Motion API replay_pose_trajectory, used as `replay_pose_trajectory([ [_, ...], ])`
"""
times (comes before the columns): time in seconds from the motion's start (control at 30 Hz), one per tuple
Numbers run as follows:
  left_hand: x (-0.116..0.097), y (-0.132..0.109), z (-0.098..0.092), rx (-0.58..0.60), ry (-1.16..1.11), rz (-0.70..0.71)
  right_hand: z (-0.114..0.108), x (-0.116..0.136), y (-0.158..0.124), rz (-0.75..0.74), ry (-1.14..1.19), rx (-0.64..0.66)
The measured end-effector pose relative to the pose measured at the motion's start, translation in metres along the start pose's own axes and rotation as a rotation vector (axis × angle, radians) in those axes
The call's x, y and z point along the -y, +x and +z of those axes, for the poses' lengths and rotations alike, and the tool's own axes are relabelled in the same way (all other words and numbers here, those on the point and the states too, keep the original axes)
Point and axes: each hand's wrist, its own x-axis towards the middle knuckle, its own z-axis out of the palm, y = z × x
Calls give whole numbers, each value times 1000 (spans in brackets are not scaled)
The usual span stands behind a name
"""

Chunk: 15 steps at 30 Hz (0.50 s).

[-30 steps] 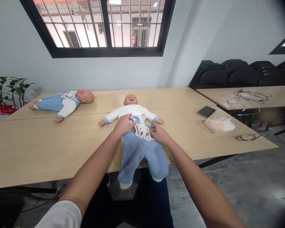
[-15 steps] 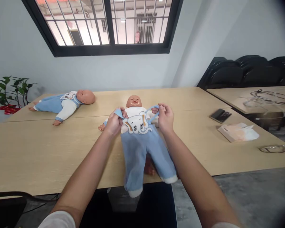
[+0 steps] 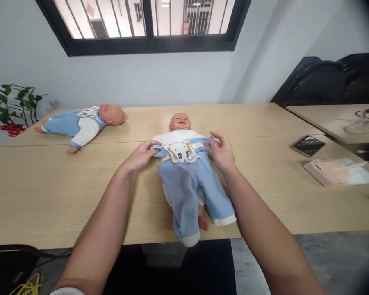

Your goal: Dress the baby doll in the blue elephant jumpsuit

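A baby doll (image 3: pixel 180 121) in a white top lies on its back on the table, its head toward the wall. Over its front are spread blue overalls (image 3: pixel 184 180) with a white elephant patch (image 3: pixel 182 153) on the bib. My left hand (image 3: pixel 143 155) pinches the blue strap at the bib's left side. At the other side my right hand (image 3: pixel 222 150) grips the right strap, pulled taut sideways. The trouser legs lie loose on top of the doll's legs, and one bare foot (image 3: pixel 203 222) shows between them.
Another dressed doll (image 3: pixel 90 123) lies on the table (image 3: pixel 64 196) at the back left, near a potted plant (image 3: pixel 17 106). To the right are a dark phone-like object (image 3: pixel 308 145) and a tissue pack (image 3: pixel 338 171). Black chairs (image 3: pixel 322 82) stand behind a second table.
The overalls have come down flatter over the doll, with the bib stretched sideways between my hands. My left hand has moved outward. The view has shifted right and down.
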Motion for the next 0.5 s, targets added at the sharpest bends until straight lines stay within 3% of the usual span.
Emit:
replay_pose_trajectory([
  [0.1, -6, -3, 4, 19, -80, 101, 1, 12, -2, -97, 17, 25],
  [0.23, -10, 1, 15, -213, -426, 181, -5, 34, -7, -252, -69, -7],
  [0.4, -23, -3, 18, -95, -811, -19, -3, 46, -15, -408, -159, -143],
  [0.5, -31, -9, 21, -133, -784, 97, 3, 43, -17, -430, -115, -151],
])
